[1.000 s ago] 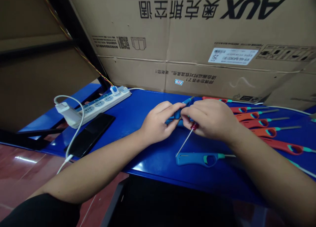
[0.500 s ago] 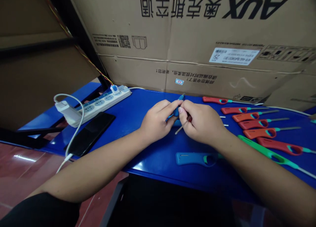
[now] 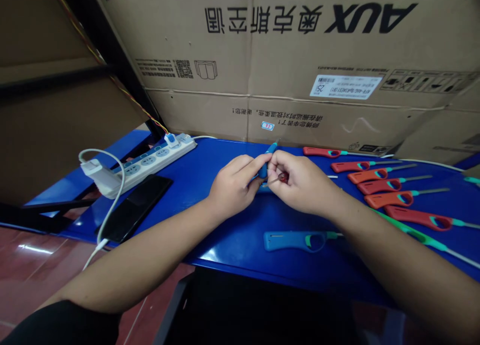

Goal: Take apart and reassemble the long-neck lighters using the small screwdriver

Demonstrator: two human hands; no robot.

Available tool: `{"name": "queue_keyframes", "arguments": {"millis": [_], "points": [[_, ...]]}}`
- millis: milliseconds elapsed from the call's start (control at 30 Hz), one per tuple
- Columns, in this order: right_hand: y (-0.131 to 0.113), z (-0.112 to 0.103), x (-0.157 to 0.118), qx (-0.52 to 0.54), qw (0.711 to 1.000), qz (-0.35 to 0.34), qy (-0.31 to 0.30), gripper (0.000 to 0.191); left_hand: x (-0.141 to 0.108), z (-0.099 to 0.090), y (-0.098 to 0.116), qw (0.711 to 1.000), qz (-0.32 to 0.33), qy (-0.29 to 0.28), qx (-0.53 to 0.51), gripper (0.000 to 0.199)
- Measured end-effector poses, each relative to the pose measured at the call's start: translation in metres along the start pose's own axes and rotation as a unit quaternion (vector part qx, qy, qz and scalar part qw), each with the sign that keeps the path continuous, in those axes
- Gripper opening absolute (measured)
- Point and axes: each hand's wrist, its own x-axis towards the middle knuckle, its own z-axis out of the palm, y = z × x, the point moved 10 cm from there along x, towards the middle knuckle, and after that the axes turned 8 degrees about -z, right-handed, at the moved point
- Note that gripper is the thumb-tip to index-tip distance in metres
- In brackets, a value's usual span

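Observation:
My left hand (image 3: 233,187) is closed around a blue long-nosed lighter (image 3: 271,148), whose nozzle end points up and away past the fingertips. Most of its body is hidden by the fingers. Right beside it, my right hand (image 3: 300,182) grips a small screwdriver (image 3: 284,177) with a dark red handle. Its thin shaft points left towards the lighter; whether the tip touches it I cannot tell. Another blue lighter (image 3: 287,240) lies on the table nearer to me. Part of a further blue object shows on the table under the hands.
Several red and orange lighters (image 3: 378,185) and a green lighter (image 3: 408,229) lie to the right on the blue table (image 3: 225,240). On the left are a black phone (image 3: 137,207) with a white cable and a power strip (image 3: 150,160). A large cardboard box (image 3: 210,100) stands behind.
The screwdriver's shaft has swung from pointing down towards me to pointing left at the held lighter. Both hands stay close together, and the view has shifted slightly.

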Motion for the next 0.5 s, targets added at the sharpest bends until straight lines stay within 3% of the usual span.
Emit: {"name": "queue_keyframes", "arguments": {"millis": [133, 300, 400, 500], "points": [[-0.002, -0.004, -0.003, -0.111, 0.993, 0.034, 0.001, 0.002, -0.001, 0.002, 0.002, 1.0, 0.01, 0.001, 0.024, 0.036], [-0.013, -0.006, -0.005, -0.222, 0.975, 0.018, -0.006, 0.013, -0.002, 0.005, 0.004, 0.998, 0.028, 0.005, 0.05, 0.038], [-0.016, -0.01, -0.003, -0.217, 0.976, -0.03, 0.015, 0.012, -0.002, 0.003, 0.007, 0.997, 0.038, 0.011, 0.059, 0.039], [-0.026, -0.011, -0.002, -0.248, 0.96, -0.13, 0.018, 0.012, -0.001, 0.001, 0.01, 0.998, 0.043, 0.009, 0.054, 0.039]]}}
